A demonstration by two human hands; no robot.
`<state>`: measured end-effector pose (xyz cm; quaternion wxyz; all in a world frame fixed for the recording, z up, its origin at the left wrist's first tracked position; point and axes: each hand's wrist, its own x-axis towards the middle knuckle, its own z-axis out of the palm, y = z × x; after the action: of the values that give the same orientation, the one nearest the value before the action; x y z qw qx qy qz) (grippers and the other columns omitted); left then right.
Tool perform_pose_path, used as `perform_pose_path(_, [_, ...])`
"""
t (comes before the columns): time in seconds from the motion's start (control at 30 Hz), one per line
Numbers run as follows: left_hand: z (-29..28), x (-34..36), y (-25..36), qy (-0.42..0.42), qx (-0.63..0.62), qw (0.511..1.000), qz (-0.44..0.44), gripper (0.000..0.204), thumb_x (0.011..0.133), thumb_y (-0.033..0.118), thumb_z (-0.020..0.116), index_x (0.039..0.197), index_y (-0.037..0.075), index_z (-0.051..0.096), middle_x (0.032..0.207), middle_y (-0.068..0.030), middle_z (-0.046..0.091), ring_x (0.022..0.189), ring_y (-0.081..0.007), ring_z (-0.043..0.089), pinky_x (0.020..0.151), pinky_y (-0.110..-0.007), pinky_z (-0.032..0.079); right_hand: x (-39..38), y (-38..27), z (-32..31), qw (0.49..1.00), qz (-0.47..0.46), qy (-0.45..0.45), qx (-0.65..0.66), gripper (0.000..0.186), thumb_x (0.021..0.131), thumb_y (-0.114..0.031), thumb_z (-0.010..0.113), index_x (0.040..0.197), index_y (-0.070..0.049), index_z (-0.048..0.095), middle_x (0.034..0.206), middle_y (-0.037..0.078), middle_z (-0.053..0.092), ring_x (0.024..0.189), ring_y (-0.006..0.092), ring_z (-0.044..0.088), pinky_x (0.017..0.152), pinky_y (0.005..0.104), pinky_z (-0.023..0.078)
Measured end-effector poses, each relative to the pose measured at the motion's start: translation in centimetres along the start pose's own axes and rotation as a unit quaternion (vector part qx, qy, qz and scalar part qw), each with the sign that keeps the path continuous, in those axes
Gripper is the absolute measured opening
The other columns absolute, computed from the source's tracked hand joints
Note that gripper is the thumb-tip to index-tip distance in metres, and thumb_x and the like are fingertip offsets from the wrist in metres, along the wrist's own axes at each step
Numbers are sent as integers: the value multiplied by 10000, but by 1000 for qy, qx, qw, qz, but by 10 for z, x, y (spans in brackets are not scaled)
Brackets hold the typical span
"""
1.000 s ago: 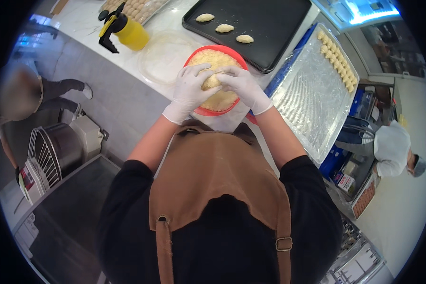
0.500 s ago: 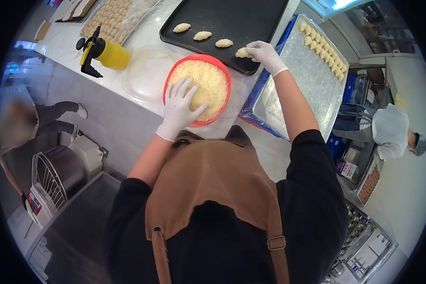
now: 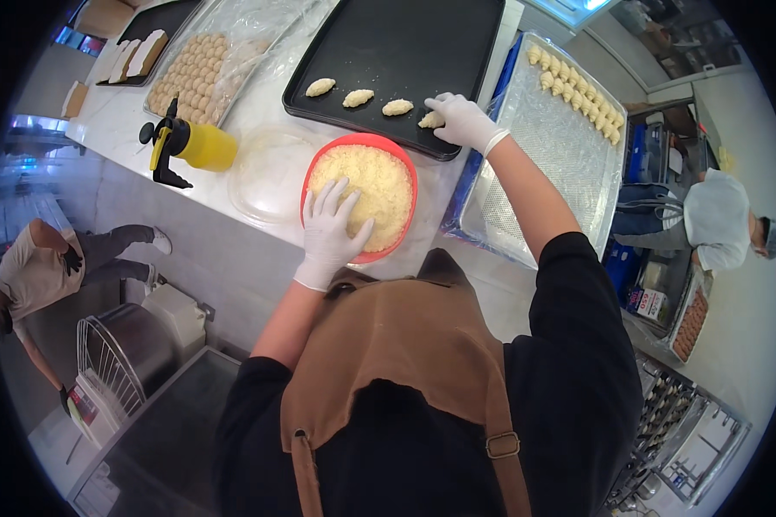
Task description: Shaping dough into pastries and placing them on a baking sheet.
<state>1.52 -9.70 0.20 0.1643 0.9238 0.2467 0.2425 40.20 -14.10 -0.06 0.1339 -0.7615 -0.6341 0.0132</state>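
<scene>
Four dough pieces (image 3: 359,98) line the black tray (image 3: 397,52), right hand (image 3: 464,121) touching one.

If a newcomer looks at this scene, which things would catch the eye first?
Probably the red bowl of pale yellow crumbs just ahead of the person, with the gloved left hand over it. Beyond it, a black baking tray bears four small coated dough pieces in a row, the gloved right hand at the rightmost. The yellow spray bottle stands out left of the bowl.

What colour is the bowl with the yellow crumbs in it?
The bowl is bright red; the head view shows it best.
</scene>
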Motion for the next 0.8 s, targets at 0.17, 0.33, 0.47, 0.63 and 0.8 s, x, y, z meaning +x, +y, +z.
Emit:
perform_pose_path(0.17, [0, 6, 5, -1, 12, 1000, 10, 573, 838, 303, 817, 1357, 99, 684, 1554, -128, 585, 1443, -337, 536, 1272, -532, 312, 0, 10, -3, 993, -12, -120, -4, 425, 855, -115, 690, 1274, -72, 744, 1205, 150, 719, 1070, 380, 696, 962, 434, 573])
perform_pose_path(0.33, [0, 8, 6, -11, 8, 1000, 15, 545, 836, 264, 804, 1333, 77, 680, 1513, -159, 599, 1409, -361, 557, 1249, -540, 339, -10, 8, -6, 999, -13, -36, -11, 396, 874, -125, 688, 1261, -71, 754, 1186, 139, 729, 1036, 370, 698, 937, 430, 576])
perform_pose_path(0.47, [-3, 8, 5, -27, 18, 999, 13, 568, 837, 236, 799, 1361, 70, 652, 1519, -182, 587, 1406, -382, 551, 1250, -553, 337, -8, 39, -49, 980, 55, 161, 108, 311, 901, -166, 681, 1167, -37, 776, 1109, 155, 753, 981, 357, 699, 908, 428, 575])
perform_pose_path(0.63, [-4, 11, 7, -28, 24, 999, 18, 587, 841, 214, 789, 1387, 71, 627, 1549, -183, 565, 1421, -384, 538, 1260, -565, 323, -19, 181, -71, 888, 370, 150, -227, 427, 979, -416, 637, 1084, -33, 796, 1194, 222, 735, 1126, 429, 652, 998, 563, 519])
perform_pose_path(0.8, [0, 15, 6, -39, 35, 998, 19, 593, 839, 198, 785, 1394, 73, 618, 1575, -188, 543, 1435, -386, 527, 1271, -571, 310, -20, 257, -20, 852, 322, 149, -385, 487, 979, -460, 633, 1205, -50, 763, 1308, 231, 714, 1313, 501, 550, 1139, 693, 375])
